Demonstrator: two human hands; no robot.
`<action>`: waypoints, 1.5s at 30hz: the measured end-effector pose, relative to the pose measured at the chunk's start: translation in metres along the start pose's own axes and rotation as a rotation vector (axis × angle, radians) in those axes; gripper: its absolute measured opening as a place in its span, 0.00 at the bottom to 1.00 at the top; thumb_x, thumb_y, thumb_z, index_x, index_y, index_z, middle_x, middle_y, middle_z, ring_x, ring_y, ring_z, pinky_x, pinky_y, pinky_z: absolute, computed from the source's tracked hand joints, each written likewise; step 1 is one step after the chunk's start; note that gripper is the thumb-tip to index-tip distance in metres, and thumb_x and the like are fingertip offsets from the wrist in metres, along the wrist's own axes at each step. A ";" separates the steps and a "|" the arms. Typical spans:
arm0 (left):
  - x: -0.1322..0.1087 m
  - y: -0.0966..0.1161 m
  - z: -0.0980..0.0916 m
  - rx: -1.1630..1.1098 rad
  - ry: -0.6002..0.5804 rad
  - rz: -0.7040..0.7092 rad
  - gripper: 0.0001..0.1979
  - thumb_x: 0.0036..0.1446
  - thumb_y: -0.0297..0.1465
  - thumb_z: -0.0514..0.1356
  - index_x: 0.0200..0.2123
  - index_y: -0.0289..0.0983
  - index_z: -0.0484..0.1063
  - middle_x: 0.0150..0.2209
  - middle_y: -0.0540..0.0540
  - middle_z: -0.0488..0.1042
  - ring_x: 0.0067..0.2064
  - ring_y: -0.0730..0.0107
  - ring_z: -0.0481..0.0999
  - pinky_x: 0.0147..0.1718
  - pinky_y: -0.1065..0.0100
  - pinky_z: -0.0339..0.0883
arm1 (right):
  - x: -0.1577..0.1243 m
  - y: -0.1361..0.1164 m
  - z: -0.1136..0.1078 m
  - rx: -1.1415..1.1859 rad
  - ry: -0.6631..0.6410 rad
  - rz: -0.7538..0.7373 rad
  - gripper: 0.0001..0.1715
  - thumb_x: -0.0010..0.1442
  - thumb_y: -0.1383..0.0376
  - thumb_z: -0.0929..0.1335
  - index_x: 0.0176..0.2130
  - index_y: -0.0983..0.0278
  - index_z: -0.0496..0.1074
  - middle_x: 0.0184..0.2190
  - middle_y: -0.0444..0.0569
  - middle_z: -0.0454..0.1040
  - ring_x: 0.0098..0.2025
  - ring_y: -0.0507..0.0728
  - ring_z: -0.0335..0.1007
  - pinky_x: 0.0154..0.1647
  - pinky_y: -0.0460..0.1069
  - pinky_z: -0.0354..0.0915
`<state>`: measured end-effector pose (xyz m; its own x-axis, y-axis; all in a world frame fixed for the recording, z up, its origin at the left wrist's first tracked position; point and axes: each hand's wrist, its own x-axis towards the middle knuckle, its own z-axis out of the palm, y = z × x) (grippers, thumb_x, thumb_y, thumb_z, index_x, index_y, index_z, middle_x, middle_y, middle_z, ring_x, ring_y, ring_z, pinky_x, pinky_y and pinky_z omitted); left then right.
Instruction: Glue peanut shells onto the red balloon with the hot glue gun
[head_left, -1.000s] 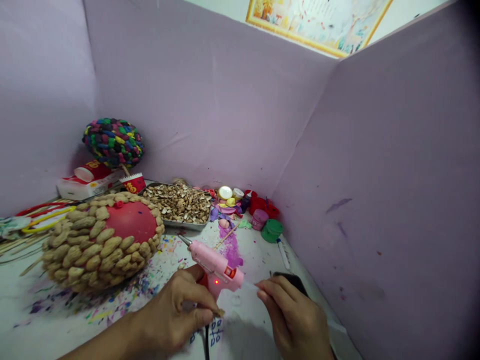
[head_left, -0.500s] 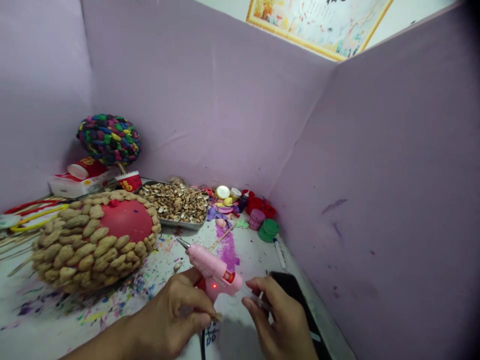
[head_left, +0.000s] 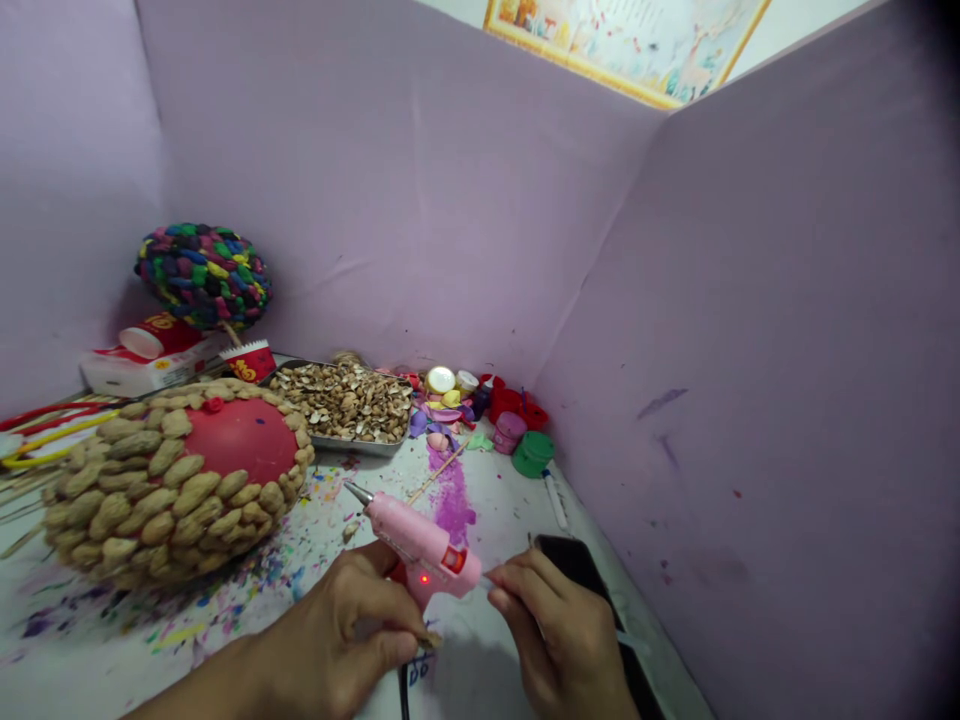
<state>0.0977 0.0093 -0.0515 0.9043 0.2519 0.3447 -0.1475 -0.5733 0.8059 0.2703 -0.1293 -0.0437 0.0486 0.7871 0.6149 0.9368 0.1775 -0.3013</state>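
Observation:
A pink hot glue gun (head_left: 424,545) with a metal nozzle and a lit red light is gripped in my left hand (head_left: 356,625), nozzle up and to the left. The thumb and finger of that hand also pinch a small piece of peanut shell (head_left: 430,640). My right hand (head_left: 559,625) is closed around a thin translucent glue stick (head_left: 634,639) at the back of the gun; most of the stick is hidden by the fingers. Left of the gun lies a red balloon (head_left: 244,440) largely covered with peanut shells (head_left: 157,500).
A metal tray (head_left: 375,447) of peanut shells stands behind. Beyond are a multicoloured ball (head_left: 206,275) on a stick, deflated balloons, a pink tub (head_left: 509,431) and a green tub (head_left: 533,455). A marker (head_left: 555,500) and black phone-like object (head_left: 574,560) lie right. Purple panels enclose the table.
My right hand has moved closer to the back of the glue gun, and less of the glue stick shows between them. The whole view has shifted slightly; my left hand keeps its grip.

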 end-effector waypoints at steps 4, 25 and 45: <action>-0.001 0.000 0.000 0.003 -0.001 0.015 0.12 0.53 0.34 0.55 0.26 0.37 0.77 0.29 0.45 0.70 0.32 0.69 0.68 0.31 0.70 0.60 | 0.003 -0.002 0.000 -0.021 0.014 -0.016 0.11 0.59 0.71 0.60 0.32 0.65 0.69 0.22 0.47 0.70 0.21 0.52 0.66 0.21 0.45 0.60; 0.003 0.002 0.003 -0.076 -0.014 -0.066 0.12 0.51 0.33 0.56 0.22 0.35 0.74 0.29 0.46 0.66 0.31 0.71 0.66 0.30 0.71 0.57 | 0.005 -0.004 0.002 -0.058 0.195 -0.149 0.12 0.52 0.78 0.65 0.35 0.66 0.71 0.27 0.51 0.75 0.26 0.53 0.69 0.25 0.46 0.65; 0.003 -0.010 0.007 -0.123 0.103 -0.143 0.13 0.50 0.37 0.56 0.21 0.36 0.74 0.27 0.47 0.69 0.31 0.70 0.67 0.31 0.70 0.57 | 0.005 -0.020 0.011 -0.139 0.391 -0.058 0.09 0.51 0.73 0.68 0.35 0.65 0.73 0.28 0.51 0.75 0.30 0.56 0.70 0.31 0.49 0.65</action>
<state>0.1044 0.0098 -0.0620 0.8748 0.4054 0.2652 -0.0744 -0.4285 0.9005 0.2483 -0.1222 -0.0424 0.0970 0.4899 0.8663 0.9784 0.1127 -0.1734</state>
